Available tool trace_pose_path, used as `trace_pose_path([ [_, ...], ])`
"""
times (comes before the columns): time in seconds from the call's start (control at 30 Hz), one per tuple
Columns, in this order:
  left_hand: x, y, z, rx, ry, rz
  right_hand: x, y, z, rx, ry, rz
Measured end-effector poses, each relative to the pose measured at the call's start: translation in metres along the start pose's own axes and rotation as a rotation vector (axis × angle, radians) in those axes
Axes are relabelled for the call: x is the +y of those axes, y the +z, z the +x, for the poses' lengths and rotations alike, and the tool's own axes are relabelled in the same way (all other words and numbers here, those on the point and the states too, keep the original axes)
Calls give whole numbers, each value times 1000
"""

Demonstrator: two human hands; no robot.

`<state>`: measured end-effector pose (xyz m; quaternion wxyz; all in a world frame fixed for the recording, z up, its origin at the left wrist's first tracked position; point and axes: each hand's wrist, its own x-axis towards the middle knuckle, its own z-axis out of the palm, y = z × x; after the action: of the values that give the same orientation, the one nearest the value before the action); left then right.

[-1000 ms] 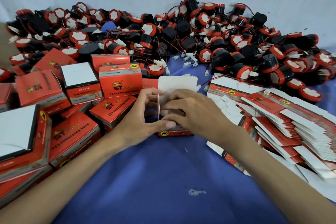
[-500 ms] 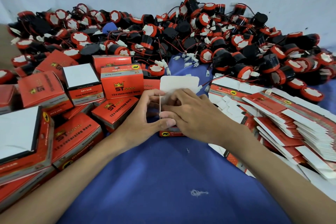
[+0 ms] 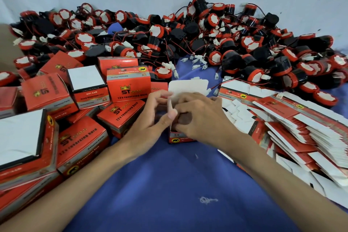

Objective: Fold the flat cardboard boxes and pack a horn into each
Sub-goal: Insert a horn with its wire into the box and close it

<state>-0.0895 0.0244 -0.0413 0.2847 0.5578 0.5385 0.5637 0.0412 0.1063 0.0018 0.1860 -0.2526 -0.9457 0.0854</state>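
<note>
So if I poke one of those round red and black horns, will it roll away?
Probably a little: this horn is a round drum on its side. Wired plugs like those would likely snag it. It looks solid, so maybe heavyish.

The left hand (image 3: 148, 118) is lifting its thumb off the near edge of the box (image 3: 181, 138) and bending the white side flap (image 3: 170, 106) inward, while the right hand (image 3: 205, 118) is pushing deeper into the open top.

Blue cloth (image 3: 169, 184), horns (image 3: 214, 19), folded bxs (image 3: 128, 88), flat bxs (image 3: 293, 137)
</note>
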Motion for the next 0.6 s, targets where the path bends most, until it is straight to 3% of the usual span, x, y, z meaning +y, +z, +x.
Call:
trace_pose_path([
  [0.07, 2, 3, -1, 38, 46, -13, 2, -6, 2, -106, -64, -59],
  [0.13, 3, 3, -1, 84, 69, -43, 9, -22, 3, -125, -172, 116],
  [0.2, 5, 7, 1, 94, 37, -74, 21, -43, 0, 161, -143, 309],
  [0.27, 2, 9, 4, 100, -45, -106, 35, -53, -6, 521, -12, 313],
  [0.3, 1, 9, 6, 103, -94, -104, 40, -52, -9, 576, 53, 337],
  [0.37, 1, 9, 9, 80, -163, -67, 42, -41, -20, 445, 98, 500],
  [0.43, 3, 11, 11, 57, -175, -64, 38, -25, -32, 297, 14, 549],
  [0.6, 8, 18, 6, 115, -81, -16, 30, 7, -46, 252, -36, 683],
])
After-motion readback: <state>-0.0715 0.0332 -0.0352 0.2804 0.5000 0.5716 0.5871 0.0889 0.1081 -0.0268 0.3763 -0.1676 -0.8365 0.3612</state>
